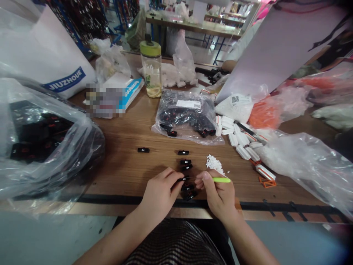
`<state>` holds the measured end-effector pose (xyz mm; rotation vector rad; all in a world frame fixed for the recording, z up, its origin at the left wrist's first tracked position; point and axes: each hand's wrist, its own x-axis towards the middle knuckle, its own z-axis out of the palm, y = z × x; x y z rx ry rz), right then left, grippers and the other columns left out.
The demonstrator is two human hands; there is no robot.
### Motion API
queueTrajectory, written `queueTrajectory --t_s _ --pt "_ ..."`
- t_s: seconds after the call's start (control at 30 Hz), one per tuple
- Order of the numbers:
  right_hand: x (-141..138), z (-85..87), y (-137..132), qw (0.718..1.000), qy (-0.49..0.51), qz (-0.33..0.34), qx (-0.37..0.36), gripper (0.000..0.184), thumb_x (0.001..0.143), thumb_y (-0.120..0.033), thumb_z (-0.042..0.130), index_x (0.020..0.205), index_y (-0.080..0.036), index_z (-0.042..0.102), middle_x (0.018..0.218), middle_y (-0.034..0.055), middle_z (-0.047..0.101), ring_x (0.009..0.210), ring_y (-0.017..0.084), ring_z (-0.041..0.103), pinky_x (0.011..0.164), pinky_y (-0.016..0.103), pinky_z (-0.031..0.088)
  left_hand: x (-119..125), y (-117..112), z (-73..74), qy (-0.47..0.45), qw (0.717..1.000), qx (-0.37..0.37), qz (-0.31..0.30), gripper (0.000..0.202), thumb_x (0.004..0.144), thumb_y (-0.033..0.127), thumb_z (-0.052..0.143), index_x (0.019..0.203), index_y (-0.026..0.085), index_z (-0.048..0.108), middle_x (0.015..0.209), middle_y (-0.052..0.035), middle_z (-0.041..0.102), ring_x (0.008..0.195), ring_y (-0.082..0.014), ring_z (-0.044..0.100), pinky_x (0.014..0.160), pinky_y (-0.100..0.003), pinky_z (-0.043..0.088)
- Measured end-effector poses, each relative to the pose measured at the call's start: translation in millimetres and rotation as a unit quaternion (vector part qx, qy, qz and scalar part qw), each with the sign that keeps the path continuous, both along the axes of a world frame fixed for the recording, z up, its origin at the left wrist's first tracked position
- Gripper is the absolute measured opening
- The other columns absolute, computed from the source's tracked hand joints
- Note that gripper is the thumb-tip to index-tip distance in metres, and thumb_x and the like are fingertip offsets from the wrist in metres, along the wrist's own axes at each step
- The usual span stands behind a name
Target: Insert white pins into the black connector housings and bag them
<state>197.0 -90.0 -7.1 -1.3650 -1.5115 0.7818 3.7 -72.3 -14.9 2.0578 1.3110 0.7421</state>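
Note:
My left hand (161,189) is closed, thumb and fingertips pinching a small black plastic block (184,179) with two white dots on top. My right hand (219,193) grips a thin tool with a yellow-green handle (223,180). Its slender shaft points left at the block; whether the tip touches cannot be made out. More black blocks (185,162) sit just above and below the held one, in a rough column. Farther off lie another block (183,152) and a lone block (143,150) to the left. A pile of tiny white pieces (214,164) lies above my right hand.
Behind the blocks lies a clear bag of black parts (187,110). A large open bag (91,143) stands at left, a green-lidded bottle (150,68) at the back. White parts (241,138), an orange frame (267,182) and plastic bags (306,158) lie on the right.

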Motion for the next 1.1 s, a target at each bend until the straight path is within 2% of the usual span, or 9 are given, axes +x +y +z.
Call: queueTrajectory --t_s 0.5,0.7,0.97,1.1 --pt "-1 2.8 1 1.000 -0.029 0.002 0.010 0.028 0.099 -0.029 0.051 0.082 -0.018 0.071 0.070 0.0027 0.071 0.058 0.012 0.067 0.055 0.023 0.054 1 1 0.4 -0.011 1.000 0.008 0.005 0.015 0.091 0.015 0.063 0.103 0.022 0.069 0.096 -0.0026 0.069 0.084 -0.0198 0.069 0.075 -0.035 0.057" --pt "-2 3.1 0 0.999 -0.032 0.027 -0.006 0.028 0.099 -0.030 0.050 0.082 -0.019 0.069 0.072 0.0024 0.070 0.059 0.013 0.066 0.057 0.023 0.055 1 1 0.5 -0.018 1.000 0.009 0.002 0.016 0.091 0.014 0.062 0.103 0.021 0.070 0.096 -0.0025 0.069 0.084 -0.0199 0.069 0.076 -0.035 0.057" --pt "-5 13.0 6 0.991 -0.117 0.062 -0.010 0.030 0.099 -0.031 0.049 0.076 -0.019 0.065 0.068 0.0020 0.067 0.062 0.014 0.065 0.060 0.026 0.051 1 1 1.4 -0.015 1.000 0.003 -0.003 0.017 0.090 0.013 0.063 0.103 0.021 0.070 0.097 -0.0033 0.070 0.084 -0.0202 0.069 0.076 -0.036 0.057" --pt "-2 9.4 5 0.997 -0.070 0.020 0.006 0.029 0.099 -0.029 0.049 0.079 -0.019 0.067 0.066 0.0005 0.067 0.057 0.012 0.065 0.056 0.023 0.051 1 0 2.2 -0.014 1.000 0.002 -0.002 0.016 0.092 0.013 0.061 0.103 0.021 0.070 0.096 -0.0027 0.069 0.084 -0.0198 0.069 0.077 -0.036 0.057"
